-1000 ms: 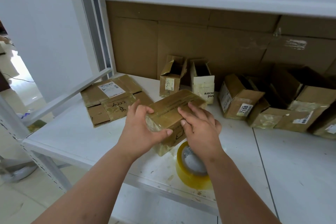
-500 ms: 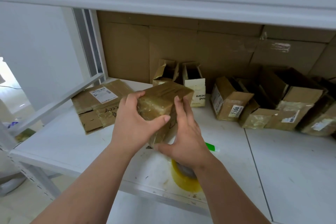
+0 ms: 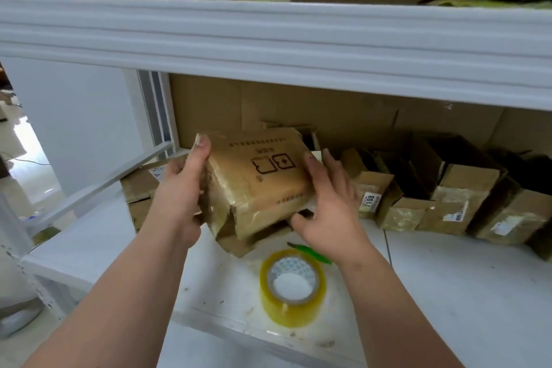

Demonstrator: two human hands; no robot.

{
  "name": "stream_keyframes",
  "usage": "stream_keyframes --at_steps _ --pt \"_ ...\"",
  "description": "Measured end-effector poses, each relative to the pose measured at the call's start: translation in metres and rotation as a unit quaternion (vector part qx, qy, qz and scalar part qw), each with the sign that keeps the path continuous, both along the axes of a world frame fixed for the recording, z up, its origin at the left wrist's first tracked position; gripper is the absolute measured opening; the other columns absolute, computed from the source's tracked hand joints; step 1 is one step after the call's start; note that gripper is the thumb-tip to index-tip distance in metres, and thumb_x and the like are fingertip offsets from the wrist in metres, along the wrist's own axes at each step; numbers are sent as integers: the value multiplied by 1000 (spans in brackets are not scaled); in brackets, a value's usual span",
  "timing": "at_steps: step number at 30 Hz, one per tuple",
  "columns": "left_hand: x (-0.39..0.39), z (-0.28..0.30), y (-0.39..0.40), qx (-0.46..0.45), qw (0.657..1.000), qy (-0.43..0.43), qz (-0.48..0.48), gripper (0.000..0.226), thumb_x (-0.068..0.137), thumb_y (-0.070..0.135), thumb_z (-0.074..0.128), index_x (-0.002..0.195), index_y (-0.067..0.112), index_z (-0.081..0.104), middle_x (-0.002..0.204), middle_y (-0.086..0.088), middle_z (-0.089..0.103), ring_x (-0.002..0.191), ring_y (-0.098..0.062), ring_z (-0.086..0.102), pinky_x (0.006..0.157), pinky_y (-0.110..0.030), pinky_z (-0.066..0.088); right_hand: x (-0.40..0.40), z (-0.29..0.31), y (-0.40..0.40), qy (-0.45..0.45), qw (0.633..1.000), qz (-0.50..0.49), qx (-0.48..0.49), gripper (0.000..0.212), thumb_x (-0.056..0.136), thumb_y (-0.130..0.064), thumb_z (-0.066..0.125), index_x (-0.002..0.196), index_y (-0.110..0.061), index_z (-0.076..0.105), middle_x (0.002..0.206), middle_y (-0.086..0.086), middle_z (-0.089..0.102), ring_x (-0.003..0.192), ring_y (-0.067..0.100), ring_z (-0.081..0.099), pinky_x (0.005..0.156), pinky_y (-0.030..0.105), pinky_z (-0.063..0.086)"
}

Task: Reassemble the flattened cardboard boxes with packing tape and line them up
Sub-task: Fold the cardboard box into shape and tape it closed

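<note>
From the head camera, you're holding a box (image 3: 257, 179) up off the shelf (image 3: 448, 293), tilted, its printed face toward you. It is brown cardboard, glossy with old tape on the near corner, and its lower flaps hang loose and open underneath.

Your left hand (image 3: 179, 188) grips the box's left edge, thumb up on the top corner, fingers curled behind. Your right hand (image 3: 328, 203) grasps the right side, fingers along that edge and thumb hooked under the bottom near the loose flaps. The box sits between both hands, in front of the shelf's back wall.

The beam (image 3: 268, 48) of the shelf above runs close over the box. To the right, a row of boxes (image 3: 448, 197) stands along the back, open sides up; the nearest is just beside your right hand. Left, flattened cardboard (image 3: 137, 188) lies behind your left wrist. Below the box, a tape roll (image 3: 292, 287) stands near the front edge, and a green tool (image 3: 313, 254) lies just beyond it. The shelf right of the roll lies bare white.
</note>
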State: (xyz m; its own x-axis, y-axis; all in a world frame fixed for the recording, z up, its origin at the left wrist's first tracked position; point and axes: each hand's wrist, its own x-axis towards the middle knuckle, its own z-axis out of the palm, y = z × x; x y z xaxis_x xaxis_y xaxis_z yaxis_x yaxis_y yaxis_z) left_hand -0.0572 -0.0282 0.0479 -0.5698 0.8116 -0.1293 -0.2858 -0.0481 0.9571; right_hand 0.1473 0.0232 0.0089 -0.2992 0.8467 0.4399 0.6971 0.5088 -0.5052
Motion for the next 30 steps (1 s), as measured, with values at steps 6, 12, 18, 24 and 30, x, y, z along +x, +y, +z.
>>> stream_keyframes --at_steps 6,12,18,24,30 --pt "31 -23 -20 -48 984 -168 -43 56 70 75 68 94 26 67 82 0 69 87 -25 65 62 -37 55 47 -4 -1 239 955 -175 13 117 69 -42 84 157 -30 8 164 -1 3 149 25 8 118 49 16" --pt "79 -44 -24 -60 946 -299 -107 64 83 66 62 118 13 59 116 -15 62 96 -38 68 60 -52 60 71 -29 -25 488 812 46 -316 104 62 -80 68 150 -47 25 154 -13 37 139 18 38 114 44 30" --pt "113 -58 -17 -129 939 -180 -264 48 93 68 41 113 28 59 114 -22 65 93 -41 69 72 -51 59 83 -38 -46 516 807 129 -257 97 63 -81 68 144 -65 17 148 -21 45 137 12 44 115 50 34" --pt "147 -61 -20 -55 959 89 -264 27 107 31 38 118 49 55 105 -5 66 93 -22 62 84 -38 51 110 -43 -68 597 768 2 -229 98 59 -79 72 141 -47 30 137 -3 58 119 16 61 104 47 49" --pt "187 -79 -30 -56 917 192 -345 24 102 45 45 100 38 68 104 10 71 102 -12 63 97 -40 51 158 -65 -95 596 763 -42 -247 75 82 -81 37 141 -36 49 135 -4 62 126 18 58 111 49 40"
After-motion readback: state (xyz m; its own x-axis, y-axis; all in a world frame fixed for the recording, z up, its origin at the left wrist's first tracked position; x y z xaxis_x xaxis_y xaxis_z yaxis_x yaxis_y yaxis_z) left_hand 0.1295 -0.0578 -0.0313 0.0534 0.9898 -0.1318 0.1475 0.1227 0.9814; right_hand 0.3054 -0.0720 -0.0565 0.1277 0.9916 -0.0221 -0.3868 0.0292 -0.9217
